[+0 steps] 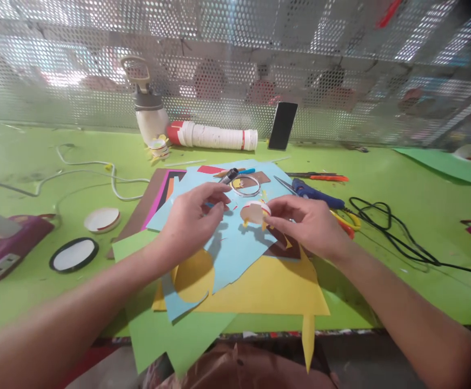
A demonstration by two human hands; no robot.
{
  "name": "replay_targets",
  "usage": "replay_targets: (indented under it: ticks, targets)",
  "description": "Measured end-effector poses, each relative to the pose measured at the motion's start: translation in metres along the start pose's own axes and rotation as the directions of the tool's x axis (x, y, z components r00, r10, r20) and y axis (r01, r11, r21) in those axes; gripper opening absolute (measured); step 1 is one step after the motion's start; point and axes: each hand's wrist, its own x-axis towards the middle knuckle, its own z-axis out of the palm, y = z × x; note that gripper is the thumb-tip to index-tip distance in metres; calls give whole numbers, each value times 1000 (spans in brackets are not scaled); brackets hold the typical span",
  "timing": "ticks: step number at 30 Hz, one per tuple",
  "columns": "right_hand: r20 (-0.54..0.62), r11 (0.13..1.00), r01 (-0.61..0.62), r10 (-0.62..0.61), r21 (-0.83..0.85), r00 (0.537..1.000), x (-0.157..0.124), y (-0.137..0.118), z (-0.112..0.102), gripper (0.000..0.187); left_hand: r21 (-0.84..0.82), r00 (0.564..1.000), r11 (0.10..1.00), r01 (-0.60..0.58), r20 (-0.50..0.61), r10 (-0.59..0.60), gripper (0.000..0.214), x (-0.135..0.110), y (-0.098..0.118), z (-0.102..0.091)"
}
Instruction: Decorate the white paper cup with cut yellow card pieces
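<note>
My right hand (306,221) pinches the edge of a small cut-down white paper cup (255,212), held tilted above the light blue paper. Yellow paper pieces stick out from the cup's lower rim. To the left is my left hand (197,213), its fingers curved and apart with nothing between them. Just beyond its fingertips lie a black marker (230,176) and a clear ring (245,185), perhaps a tape roll. Beneath both hands, sheets of light blue paper (239,259) and yellow paper (259,294) overlap.
A blue glue gun (316,193) and yellow-handled scissors (346,220) lie right. A black cable (405,237) trails beyond. White bottle (152,121), stacked paper cups (219,136) and phone (283,127) are at the back. A purple power strip (24,243) sits left, near two round lids (102,220).
</note>
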Motion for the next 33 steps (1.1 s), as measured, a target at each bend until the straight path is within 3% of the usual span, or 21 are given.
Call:
replay_targets:
  ticks: [5,9,12,14,17,19,21,24,27,30,33]
  targets:
    - [-29,977,-114,122,179,992,4,4,-3,25,84,983,996,-8,184,-8,22,5,6,-10]
    - [-15,920,-172,189,351,982,9,15,-7,32,62,949,998,10,315,-29,20,12,11,-22]
    - [-29,868,-145,180,475,983,13,22,-13,31,7,928,1000,30,371,-30,20,17,17,-33]
    - [-55,846,-108,160,521,986,16,24,-17,30,-71,952,997,18,305,5,19,18,23,-44]
    - [-67,839,-133,197,527,978,16,21,-18,32,-174,996,984,-29,77,43,17,18,30,-66]
    - [-29,846,-191,237,498,971,14,18,-14,37,-154,998,987,-45,-50,38,18,15,33,-83]
    - [43,869,-241,247,431,968,10,14,-8,43,-75,994,997,-15,-108,6,20,9,32,-100]
    - [144,917,-249,213,312,966,4,10,2,49,74,990,992,100,-111,-91,24,-7,22,-119]
    - [173,962,-206,175,179,969,2,11,10,45,255,965,932,259,-113,-237,29,-32,6,-127]
    - [154,992,-116,109,38,982,2,15,12,41,418,947,855,307,-47,-317,30,-59,-9,-123]
    - [120,997,-79,78,9,990,5,19,8,42,455,941,839,298,5,-337,32,-81,-17,-112]
